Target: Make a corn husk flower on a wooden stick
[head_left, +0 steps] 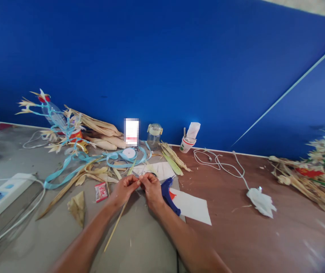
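My left hand (126, 188) and my right hand (151, 188) meet at the middle of the table, fingers pinched together around a thin dried strip (116, 223) that slants down toward me. What sits between the fingertips is too small to name. A blue glue gun (168, 197) lies right beside my right wrist, on a white sheet of paper (192, 206). Light blue ribbon (74, 167) curls across the table just beyond my hands, near a white tape roll (129, 152).
Dried corn husks (102, 132) pile against the blue wall with a glass jar (154, 135) and a paper cup (187, 144). A white power strip (4, 191) lies left. A white cable (222, 163) runs right toward a husk flower (261, 202); more husk flowers (316, 170) lie far right.
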Demonstrator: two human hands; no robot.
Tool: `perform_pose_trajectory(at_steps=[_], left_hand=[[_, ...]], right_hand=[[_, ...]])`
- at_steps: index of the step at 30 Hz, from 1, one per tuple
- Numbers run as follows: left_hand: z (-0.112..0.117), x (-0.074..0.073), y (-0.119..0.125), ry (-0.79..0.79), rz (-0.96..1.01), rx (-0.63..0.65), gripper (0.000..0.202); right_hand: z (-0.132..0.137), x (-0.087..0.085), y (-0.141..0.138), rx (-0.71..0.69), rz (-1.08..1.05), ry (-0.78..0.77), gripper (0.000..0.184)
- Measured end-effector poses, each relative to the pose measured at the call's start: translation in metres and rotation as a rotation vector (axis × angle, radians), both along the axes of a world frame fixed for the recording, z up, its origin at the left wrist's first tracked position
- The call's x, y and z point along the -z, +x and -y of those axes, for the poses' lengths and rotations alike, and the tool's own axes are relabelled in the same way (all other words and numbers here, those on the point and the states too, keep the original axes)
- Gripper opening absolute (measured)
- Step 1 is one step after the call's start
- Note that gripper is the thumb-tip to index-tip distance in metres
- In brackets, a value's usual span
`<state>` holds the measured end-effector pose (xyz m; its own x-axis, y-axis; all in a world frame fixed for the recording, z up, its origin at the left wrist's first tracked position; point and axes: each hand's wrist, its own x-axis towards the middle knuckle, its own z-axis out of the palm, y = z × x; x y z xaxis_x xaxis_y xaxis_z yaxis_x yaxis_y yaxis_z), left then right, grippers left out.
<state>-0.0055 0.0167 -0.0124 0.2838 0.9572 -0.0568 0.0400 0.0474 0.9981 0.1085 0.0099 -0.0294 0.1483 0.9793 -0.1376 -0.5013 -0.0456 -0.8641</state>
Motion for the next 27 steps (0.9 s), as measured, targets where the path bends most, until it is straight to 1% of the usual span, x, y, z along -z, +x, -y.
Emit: perform_pose_trajectory(at_steps=[6,12,17,21,24,27], left_hand=[[0.0,-0.001,-0.001,-0.004,-0.006,0.005,0.034],[-0.001,-0.005,-0.004,-0.002,-0.01,-0.046,0.032],[0.0,0.003,0.0,0.044,0.006,-0.054,0.026],[0.002,0.009,0.003,0.088,-0.042,-0.084,0.022],[0.004,0.005,0.003,0.153,-0.082,-0.093,0.025],[0.006,0.001,0.002,0.171,-0.113,-0.068,0.035]], right_hand=[[0.0,0.001,0.002,0.012,0.001,0.02,0.031],[-0.002,0.0,0.005,0.032,-0.024,0.0,0.035],[-0.002,-0.001,0.004,0.028,-0.01,0.021,0.034],[0.0,0.0,0.002,0.048,0.056,0.039,0.031],[0.002,0.0,0.0,0.033,0.062,0.048,0.031],[0.002,0.0,0.0,0.002,0.04,0.047,0.032]])
